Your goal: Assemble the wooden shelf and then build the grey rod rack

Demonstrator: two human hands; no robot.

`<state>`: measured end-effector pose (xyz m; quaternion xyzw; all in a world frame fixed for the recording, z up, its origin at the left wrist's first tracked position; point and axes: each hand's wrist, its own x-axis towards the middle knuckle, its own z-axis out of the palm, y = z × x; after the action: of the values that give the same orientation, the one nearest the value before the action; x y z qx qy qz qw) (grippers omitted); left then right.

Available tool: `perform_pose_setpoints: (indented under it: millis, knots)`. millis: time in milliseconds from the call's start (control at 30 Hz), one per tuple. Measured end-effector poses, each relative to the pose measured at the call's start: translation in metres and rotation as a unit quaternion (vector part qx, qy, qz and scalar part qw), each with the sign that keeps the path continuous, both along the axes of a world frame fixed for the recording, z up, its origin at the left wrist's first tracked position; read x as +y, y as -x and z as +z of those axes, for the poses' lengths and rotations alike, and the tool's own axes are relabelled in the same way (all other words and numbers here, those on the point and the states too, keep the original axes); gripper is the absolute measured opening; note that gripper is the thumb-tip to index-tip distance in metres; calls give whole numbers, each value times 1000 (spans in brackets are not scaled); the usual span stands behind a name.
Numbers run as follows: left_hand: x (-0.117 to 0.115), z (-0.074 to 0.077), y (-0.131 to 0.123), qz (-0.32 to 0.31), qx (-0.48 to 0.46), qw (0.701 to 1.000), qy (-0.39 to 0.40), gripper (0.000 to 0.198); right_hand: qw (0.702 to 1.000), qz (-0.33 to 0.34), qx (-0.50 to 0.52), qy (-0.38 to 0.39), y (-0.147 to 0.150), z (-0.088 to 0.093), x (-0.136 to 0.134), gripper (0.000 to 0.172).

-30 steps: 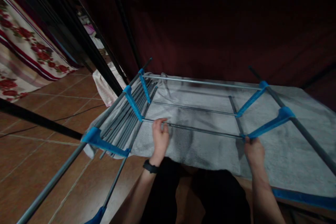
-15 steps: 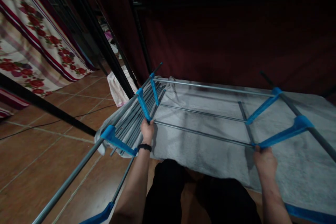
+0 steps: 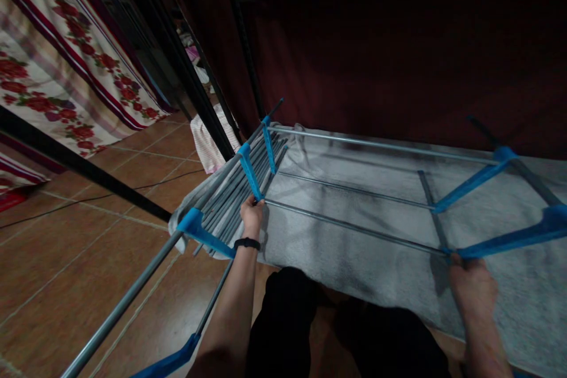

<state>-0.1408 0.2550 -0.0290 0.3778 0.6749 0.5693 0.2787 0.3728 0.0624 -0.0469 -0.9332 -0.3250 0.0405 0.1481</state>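
A frame of grey metal tubes and blue plastic brackets stretches across the view. My left hand [image 3: 251,217], with a dark band on its wrist, is closed around the lower end of a left blue bracket [image 3: 250,172], where a thin crossbar [image 3: 354,225] joins it. At the crossbar's other end, my right hand [image 3: 473,286] is closed on the inner end of a right blue bracket [image 3: 509,241]. Its fingertips are partly hidden under the bracket. Behind runs a second thin tube [image 3: 354,190], and farther back a thicker rail [image 3: 381,146].
Beneath the frame lies a grey cloth [image 3: 310,242]. Several loose tubes [image 3: 237,192] rest in a bundle at its left end. A dark slanting pole [image 3: 80,159] crosses the tiled floor [image 3: 110,248] on the left. Flowered curtains [image 3: 57,59] hang beyond, and a dark red drape [image 3: 376,71] closes the back.
My right hand and the right brackets have shifted to the right in view. My left hand stays at its joint. The whole view has swung slightly, and both grips are unchanged.
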Motion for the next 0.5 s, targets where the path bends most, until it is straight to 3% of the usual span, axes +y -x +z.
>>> perform_pose_setpoints:
  millis: [133, 300, 500]
  knots:
    - [3, 3, 0, 14, -95, 995, -2, 25, 1000, 10, 3, 13, -3, -1, -3, 56]
    - [4, 3, 0, 13, -117, 993, 0, 25, 1000, 4, 10, -1, -2, 0, -2, 56]
    - [-1, -4, 2, -5, -70, 998, -4, 29, 987, -20, 74, -144, 15, -8, -10, 46]
